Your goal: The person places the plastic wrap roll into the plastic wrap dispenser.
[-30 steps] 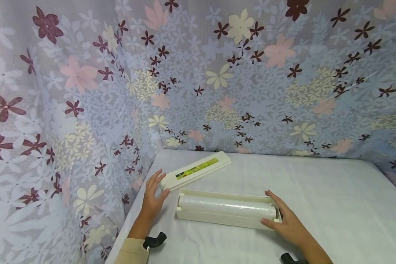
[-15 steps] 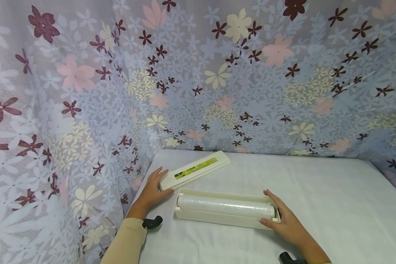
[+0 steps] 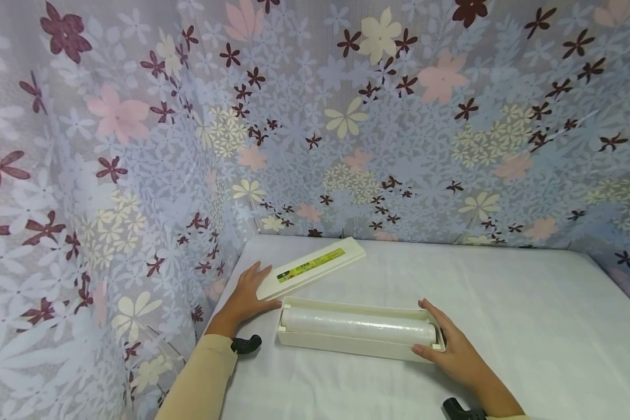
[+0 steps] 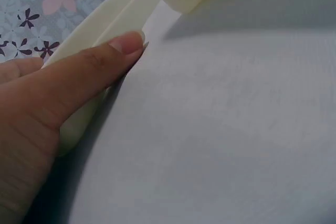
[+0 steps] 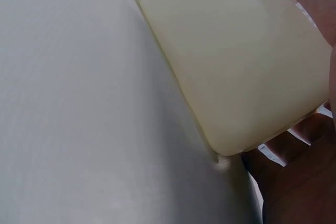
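Note:
A long cream plastic wrap box (image 3: 346, 345) stands uncovered on the table, and a roll of clear plastic wrap (image 3: 358, 325) lies inside it. My right hand (image 3: 454, 351) holds the box's right end, thumb at the front wall and fingers at the back. In the right wrist view the box wall (image 5: 226, 61) shows between thumb and fingers. Behind the box, the matching lid (image 3: 320, 270) lies slanted with a yellow-green label. My left hand (image 3: 245, 298) spans the lid's left end. In the left wrist view its thumb (image 4: 100, 64) presses along the lid's edge.
White cloth covers the table (image 3: 514, 309). A flowered curtain (image 3: 304, 146) hangs along the back and the left side, close to my left hand. Black wrist mounts (image 3: 247, 344) sit on both wrists.
My left hand has moved forward and closed in around the lid's left end, its thumb now along the front edge. The right hand and the box stay in place.

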The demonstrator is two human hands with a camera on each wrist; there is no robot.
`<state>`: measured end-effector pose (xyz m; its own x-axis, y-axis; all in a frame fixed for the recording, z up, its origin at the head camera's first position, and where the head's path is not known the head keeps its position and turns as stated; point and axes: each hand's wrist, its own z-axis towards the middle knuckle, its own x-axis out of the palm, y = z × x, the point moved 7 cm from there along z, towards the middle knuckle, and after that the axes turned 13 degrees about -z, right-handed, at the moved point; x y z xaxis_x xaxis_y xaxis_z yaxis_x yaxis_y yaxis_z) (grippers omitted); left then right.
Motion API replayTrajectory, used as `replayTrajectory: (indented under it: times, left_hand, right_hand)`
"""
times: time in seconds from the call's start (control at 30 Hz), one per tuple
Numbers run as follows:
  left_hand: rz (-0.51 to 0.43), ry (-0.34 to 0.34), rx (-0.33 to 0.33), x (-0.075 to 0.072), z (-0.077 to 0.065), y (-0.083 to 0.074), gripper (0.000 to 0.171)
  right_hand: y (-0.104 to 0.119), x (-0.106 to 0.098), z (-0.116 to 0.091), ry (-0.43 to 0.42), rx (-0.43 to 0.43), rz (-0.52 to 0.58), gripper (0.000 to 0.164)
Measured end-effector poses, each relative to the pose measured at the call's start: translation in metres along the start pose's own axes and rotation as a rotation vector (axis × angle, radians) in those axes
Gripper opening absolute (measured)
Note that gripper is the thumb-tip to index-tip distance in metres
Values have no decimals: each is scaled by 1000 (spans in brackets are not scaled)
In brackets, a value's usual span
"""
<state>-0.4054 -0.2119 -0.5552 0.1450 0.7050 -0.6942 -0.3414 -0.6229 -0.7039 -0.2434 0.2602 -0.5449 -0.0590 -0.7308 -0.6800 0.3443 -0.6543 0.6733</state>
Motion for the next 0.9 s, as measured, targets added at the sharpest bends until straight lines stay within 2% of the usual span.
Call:
replayTrajectory:
  times: [0.13, 0.3, 0.63, 0.9]
  left_hand:
    - [-19, -1, 4, 4, 1, 0, 106]
    - [-16, 0, 51, 4, 1, -7, 94]
    - [-17, -31, 34, 0, -1, -13, 90]
    - [-41, -91, 45, -2, -6, -22, 85]
  right_hand:
    - [1, -1, 1, 0, 1, -1, 98]
    - [2, -1, 1, -6, -9, 2, 98]
    - [4, -1, -1, -26, -22, 18, 98]
    - [0, -1, 0, -15, -17, -10, 99]
